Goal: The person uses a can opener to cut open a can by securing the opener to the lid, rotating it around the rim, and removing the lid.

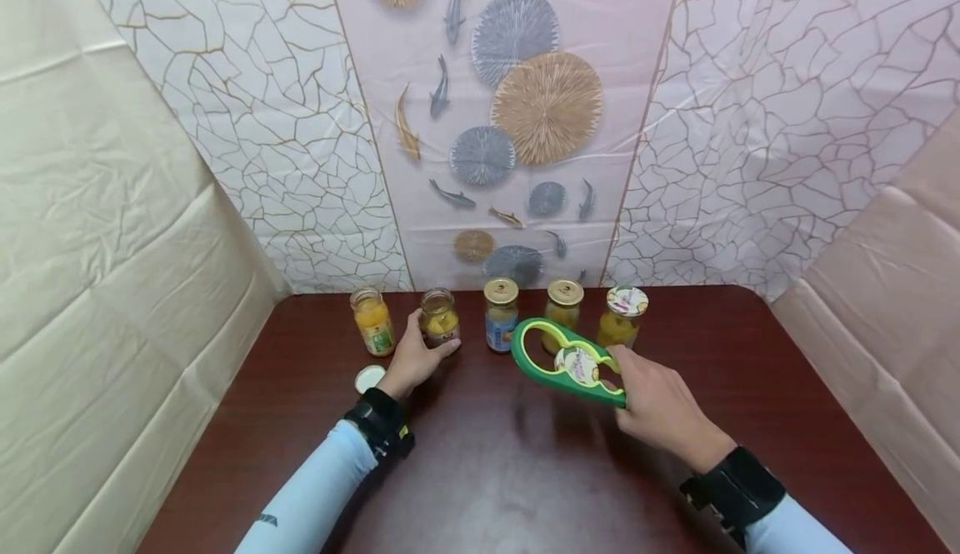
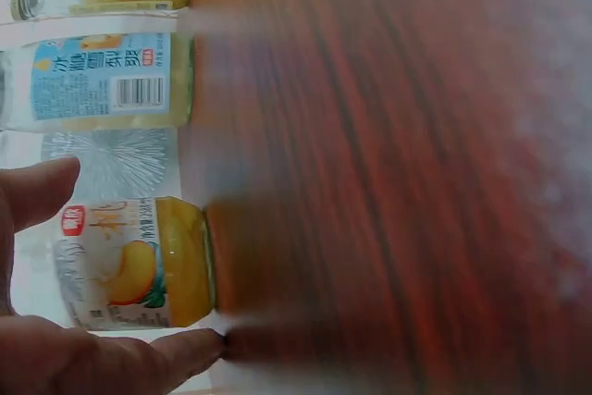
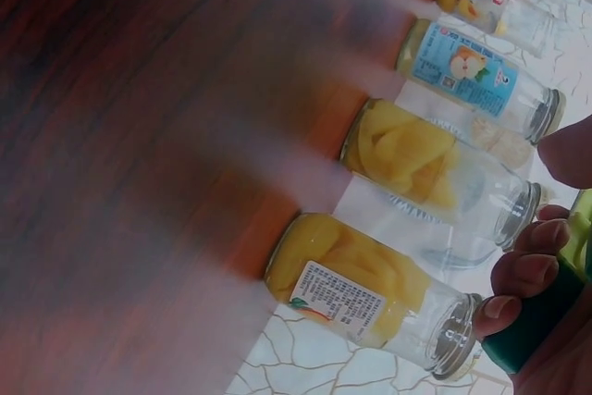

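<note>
At the far left of the row along the back of the dark red table (image 1: 525, 471) stands an open jar of orange fruit (image 1: 372, 321), its white lid (image 1: 368, 378) lying flat on the wood just in front of it; next to it the left hand (image 1: 411, 360) reaches round the second jar (image 1: 439, 316), which has no lid, with the thumb on one side and the fingers on the other, loosely curved and spread wide; the left wrist view shows the fingertips (image 2: 190, 347) beside the glass, but whether they press it I cannot tell; further right stand a blue-labelled jar (image 1: 500, 313) and a jar of yellow fruit (image 1: 563, 306), both with gold lids, then a jar with a white patterned lid (image 1: 622, 316) at the row's end; in front of these last two the right hand (image 1: 660, 408) grips the handle end of a green jar opener (image 1: 566, 360), fingers curled tightly round it, holding it above the table with a round patterned lid (image 1: 577, 365) caught in one of its loops.
</note>
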A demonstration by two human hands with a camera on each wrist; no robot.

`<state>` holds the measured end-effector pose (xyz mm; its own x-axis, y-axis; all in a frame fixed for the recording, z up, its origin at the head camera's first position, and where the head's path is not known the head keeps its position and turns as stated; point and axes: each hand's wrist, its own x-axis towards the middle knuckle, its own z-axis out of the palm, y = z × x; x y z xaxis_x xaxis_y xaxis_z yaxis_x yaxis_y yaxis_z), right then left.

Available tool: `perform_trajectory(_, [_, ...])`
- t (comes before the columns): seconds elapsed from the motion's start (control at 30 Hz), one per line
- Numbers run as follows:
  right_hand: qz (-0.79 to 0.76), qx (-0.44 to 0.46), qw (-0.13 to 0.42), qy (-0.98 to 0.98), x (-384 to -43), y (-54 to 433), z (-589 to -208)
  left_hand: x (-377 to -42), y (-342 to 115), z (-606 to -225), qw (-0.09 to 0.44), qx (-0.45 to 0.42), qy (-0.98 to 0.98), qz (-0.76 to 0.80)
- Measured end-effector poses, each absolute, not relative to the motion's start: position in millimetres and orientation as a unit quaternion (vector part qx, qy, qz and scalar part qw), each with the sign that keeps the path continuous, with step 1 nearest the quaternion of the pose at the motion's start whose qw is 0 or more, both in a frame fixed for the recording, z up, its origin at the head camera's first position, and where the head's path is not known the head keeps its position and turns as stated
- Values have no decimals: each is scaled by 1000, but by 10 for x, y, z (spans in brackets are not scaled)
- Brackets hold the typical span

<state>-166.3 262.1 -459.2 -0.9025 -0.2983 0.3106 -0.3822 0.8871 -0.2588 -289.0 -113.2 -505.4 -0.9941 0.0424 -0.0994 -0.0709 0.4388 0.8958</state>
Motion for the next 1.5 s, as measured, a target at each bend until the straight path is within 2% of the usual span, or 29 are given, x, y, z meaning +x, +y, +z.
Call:
perform_trajectory(0.2, [158, 174, 131, -963, -1664, 2614, -4587, -2706, -1184, -4988, 58, -4, 861, 506])
perform_trajectory(0.4, [154, 180, 140, -961, -1648, 2598, -4571, -2372, -1298, -4930, 94, 13, 892, 441])
perform_trajectory(0.63, [147, 178, 145, -962, -1613, 2599, -4568, -1991, -1278, -4920, 120, 81, 904, 401])
perform_trajectory(0.97, [157, 187, 153, -958, -1595, 2500, -4603, -1920, -1192, -4916, 123, 119, 907, 386])
perform_trajectory(1.07, [157, 191, 157, -956, -1594, 2457, -4596, -1919, -1129, -4903, 137, 130, 894, 406])
perform_trajectory(1.33, [172, 223, 167, -945, -1544, 2238, -4559, -1833, -736, -4800, 222, 185, 781, 554])
perform_trajectory(1.5, [178, 252, 179, -934, -1501, 2090, -4505, -1732, -541, -4693, 266, 181, 676, 663])
